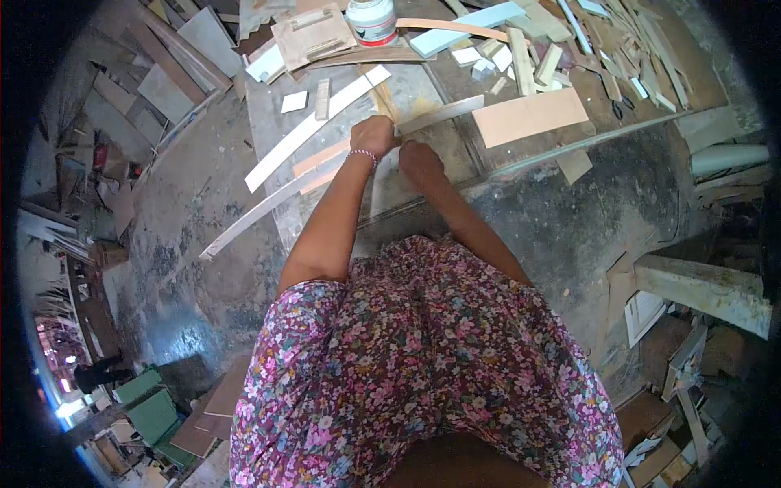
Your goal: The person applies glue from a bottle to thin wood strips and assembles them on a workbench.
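Observation:
A long, thin wooden strip (pixel 443 114) runs slantwise over the front of the work table (pixel 447 77), its lower left end sticking out past the edge. My left hand (pixel 373 135), with a beaded bracelet at the wrist, is closed on the strip near its middle. Close beside it, my right hand (pixel 421 164) is curled into a fist just below the strip; what its fingers hold is hidden. A long white strip (pixel 313 132) lies behind my left hand. To the right rests a flat peach-coloured board (pixel 530 116).
At the back stands a white tub (pixel 373 23) near a square wooden panel (pixel 313 37). Several wood offcuts (pixel 525 61) cover the right side, with a dark-handled hand tool (pixel 622 106) near the edge. Boards (pixel 183 49) lean at the far left; green blocks (pixel 159 415) sit lower left.

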{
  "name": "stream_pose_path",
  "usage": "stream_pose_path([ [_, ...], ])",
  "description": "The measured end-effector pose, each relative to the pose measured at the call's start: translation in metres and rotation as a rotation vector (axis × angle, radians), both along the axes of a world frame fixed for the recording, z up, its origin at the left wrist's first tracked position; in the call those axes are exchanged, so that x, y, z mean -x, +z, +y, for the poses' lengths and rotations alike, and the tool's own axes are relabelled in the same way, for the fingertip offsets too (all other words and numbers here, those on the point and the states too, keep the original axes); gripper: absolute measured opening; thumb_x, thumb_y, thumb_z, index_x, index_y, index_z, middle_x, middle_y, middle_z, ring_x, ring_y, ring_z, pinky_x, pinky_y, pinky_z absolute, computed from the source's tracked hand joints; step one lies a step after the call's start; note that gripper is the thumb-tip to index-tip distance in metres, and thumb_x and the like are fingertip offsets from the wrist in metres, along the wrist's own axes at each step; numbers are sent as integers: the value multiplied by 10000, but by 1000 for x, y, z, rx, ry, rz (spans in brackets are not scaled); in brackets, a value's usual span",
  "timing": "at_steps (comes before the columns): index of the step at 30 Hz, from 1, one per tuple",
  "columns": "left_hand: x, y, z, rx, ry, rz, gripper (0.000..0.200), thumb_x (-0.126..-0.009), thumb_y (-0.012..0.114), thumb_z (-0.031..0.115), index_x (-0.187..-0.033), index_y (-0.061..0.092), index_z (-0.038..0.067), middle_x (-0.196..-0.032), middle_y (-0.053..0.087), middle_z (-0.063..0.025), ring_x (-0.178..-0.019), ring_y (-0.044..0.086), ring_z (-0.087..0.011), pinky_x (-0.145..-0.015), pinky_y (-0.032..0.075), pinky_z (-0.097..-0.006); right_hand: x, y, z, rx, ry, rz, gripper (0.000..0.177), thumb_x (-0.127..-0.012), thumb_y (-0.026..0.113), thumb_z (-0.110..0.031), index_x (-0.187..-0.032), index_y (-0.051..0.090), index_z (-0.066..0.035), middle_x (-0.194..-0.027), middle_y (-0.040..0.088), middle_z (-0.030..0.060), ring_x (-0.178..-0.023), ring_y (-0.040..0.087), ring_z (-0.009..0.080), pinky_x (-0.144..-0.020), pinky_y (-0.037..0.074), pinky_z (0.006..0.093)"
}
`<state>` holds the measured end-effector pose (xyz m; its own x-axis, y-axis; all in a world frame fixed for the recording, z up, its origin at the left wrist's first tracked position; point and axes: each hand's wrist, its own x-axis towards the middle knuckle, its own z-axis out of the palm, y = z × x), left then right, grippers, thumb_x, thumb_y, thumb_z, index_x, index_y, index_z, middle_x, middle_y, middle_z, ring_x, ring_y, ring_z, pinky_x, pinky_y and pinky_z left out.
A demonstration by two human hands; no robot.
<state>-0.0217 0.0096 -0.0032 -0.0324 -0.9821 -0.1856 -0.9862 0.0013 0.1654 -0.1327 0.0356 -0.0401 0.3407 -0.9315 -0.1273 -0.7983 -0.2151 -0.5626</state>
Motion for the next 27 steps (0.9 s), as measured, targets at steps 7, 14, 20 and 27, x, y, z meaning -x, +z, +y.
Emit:
stream_pose_path([
  [7,-2,-4,-2,-13,51,27,296,-615,652,291,-742,606,27,-779,585,-163,-754,573,-285,-642,455,-370,24,17,33,-34,48,110,195,-738,419,-119,-795,517,39,-756,548,218,-691,567,322,-605,463,401],
  [14,-3,-2,0,10,-7,-7,247,-634,629,264,-730,599,39,-766,578,-170,-742,566,-304,-629,450,-383,27,-4,30,202,205,132,195,-738,413,-129,-752,518,35,-767,550,208,-698,561,324,-589,465,390],
  [20,-4,-5,9,61,-13,29,290,-625,633,281,-712,593,8,-755,574,-190,-738,565,-311,-629,451,-383,6,1,4,-42,29,41,227,-750,403,-147,-773,541,32,-754,561,199,-756,560,317,-647,455,399],
  [27,3,5,4,0,17,-39,305,-620,652,306,-721,602,22,-767,583,-170,-741,568,-300,-644,452,-371,6,8,5,-27,30,25,217,-768,394,-159,-816,500,24,-764,559,222,-747,565,338,-637,455,415],
])
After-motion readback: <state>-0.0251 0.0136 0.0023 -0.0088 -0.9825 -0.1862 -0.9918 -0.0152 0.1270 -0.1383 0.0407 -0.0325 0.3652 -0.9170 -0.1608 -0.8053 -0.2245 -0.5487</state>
